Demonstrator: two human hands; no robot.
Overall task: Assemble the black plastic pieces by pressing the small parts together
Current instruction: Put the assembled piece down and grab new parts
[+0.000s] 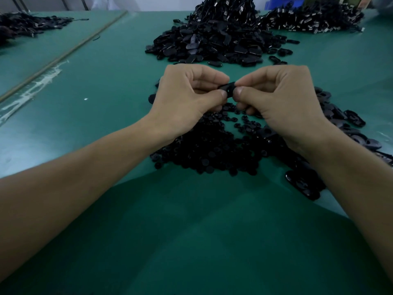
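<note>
Both hands meet above the green table [191, 231]. My left hand [187, 99] and my right hand [278, 103] pinch one small black plastic piece [228, 88] between thumbs and forefingers, one hand at each end. Most of the piece is hidden by the fingertips. Directly below the hands lies a heap of small round black parts [212, 150]. Larger oval black pieces [340, 118] are strewn under and to the right of my right wrist.
A big mound of black oval pieces [212, 43] rises behind the hands. Another dark pile with metal bits [314, 18] sits at the back right, and a third pile [23, 26] at the far left. A thin rod [70, 54] crosses the table diagonally on the left.
</note>
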